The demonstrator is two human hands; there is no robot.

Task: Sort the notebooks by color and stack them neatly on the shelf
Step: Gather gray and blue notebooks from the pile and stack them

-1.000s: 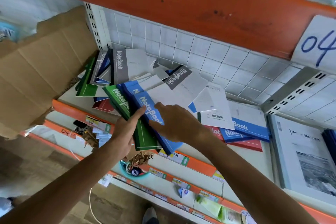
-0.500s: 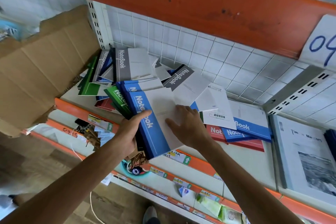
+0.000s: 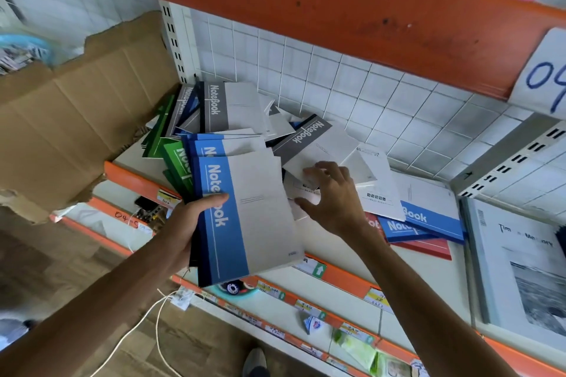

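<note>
Left hand [image 3: 190, 223] gripping blue notebook [image 3: 245, 217], right hand [image 3: 333, 196] beside

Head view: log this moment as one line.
left hand: holds blue notebook | right hand: open, reaching at white notebooks | shelf: pile unsorted

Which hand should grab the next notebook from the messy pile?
Probably the right hand. Its fingers are spread and hold nothing, just over the loose grey notebook in the pile. The left hand is busy gripping the blue notebook with others beneath it.
</note>
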